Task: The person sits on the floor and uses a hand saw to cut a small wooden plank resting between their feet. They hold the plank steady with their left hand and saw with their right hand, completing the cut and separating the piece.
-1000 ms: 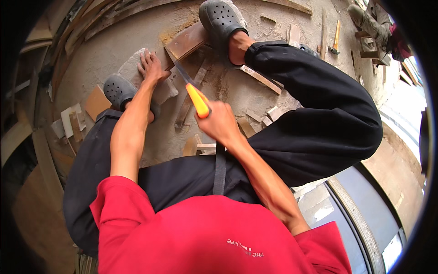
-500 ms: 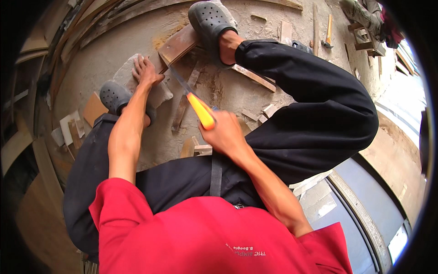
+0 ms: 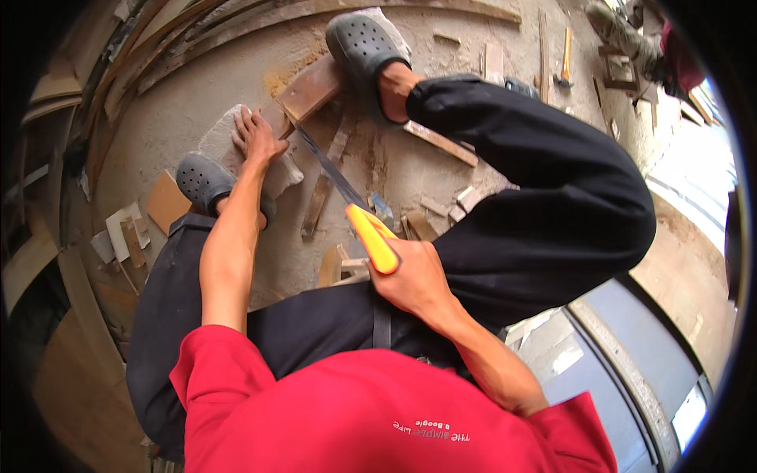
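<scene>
My right hand (image 3: 414,276) is wrapped around the yellow handle of a handsaw (image 3: 335,180). The blade slants up and to the left, and its tip end meets a brown wooden board (image 3: 314,88). My left hand (image 3: 259,140) lies on the board's left part beside the blade, fingers spread and pressing down. A pale, rough block (image 3: 221,135) sits under that end. At the board's right end, my right foot in a grey clog (image 3: 364,49) rests against or on it; the exact contact is hidden. My left clog (image 3: 203,180) is beside the pale block.
Wood offcuts (image 3: 319,203) litter the concrete floor between my legs. Long planks (image 3: 315,17) lie along the far side and left. A hammer (image 3: 566,59) is at the far right, near another person's leg (image 3: 631,35). Sawdust (image 3: 276,81) lies beyond the board.
My right hand has drawn the saw back toward me, down and to the right, and more of the blade shows. My left hand stays on the board.
</scene>
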{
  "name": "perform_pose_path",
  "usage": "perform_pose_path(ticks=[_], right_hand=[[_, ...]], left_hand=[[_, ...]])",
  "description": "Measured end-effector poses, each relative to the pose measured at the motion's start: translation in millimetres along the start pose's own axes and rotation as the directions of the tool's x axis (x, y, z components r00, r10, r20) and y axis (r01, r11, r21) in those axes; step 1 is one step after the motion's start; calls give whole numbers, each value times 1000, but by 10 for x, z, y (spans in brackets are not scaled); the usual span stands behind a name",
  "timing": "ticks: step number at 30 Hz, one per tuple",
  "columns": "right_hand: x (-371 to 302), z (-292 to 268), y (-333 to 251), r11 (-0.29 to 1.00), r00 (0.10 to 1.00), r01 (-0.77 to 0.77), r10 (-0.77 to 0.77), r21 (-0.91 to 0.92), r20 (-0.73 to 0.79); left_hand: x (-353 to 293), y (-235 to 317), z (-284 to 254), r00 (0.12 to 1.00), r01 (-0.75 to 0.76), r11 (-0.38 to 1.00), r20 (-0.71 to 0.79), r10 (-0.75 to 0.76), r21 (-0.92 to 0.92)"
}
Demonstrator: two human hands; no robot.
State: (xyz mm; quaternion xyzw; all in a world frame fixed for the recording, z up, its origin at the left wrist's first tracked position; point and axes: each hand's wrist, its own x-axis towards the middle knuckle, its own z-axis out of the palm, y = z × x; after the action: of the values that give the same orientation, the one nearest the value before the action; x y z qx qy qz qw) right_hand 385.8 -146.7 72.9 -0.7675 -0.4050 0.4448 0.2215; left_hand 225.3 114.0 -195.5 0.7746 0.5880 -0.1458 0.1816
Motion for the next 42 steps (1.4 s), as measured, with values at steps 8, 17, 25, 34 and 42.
perform_pose_path(ticks=[8,17,25,34,42], right_hand=[[798,407,25,997,995,1,6,71,-95],[1104,332,-127,997,996,-82,82,11,20],[1008,214,-256,997,992,-79,77,15,96],[508,-117,-133,997,997,-70,70,22,25],[956,428,227,999,999,-50,50,0,-14]], left_hand=[[160,-26,-136,999,-35,999,15,35,2],[386,-32,0,999,-44,998,-29,43,-50],[603,-20,74,997,-55,998,-57,55,-2],[388,31,-60,998,-58,998,-16,58,-21],[141,108,107,999,-45,999,28,44,28]])
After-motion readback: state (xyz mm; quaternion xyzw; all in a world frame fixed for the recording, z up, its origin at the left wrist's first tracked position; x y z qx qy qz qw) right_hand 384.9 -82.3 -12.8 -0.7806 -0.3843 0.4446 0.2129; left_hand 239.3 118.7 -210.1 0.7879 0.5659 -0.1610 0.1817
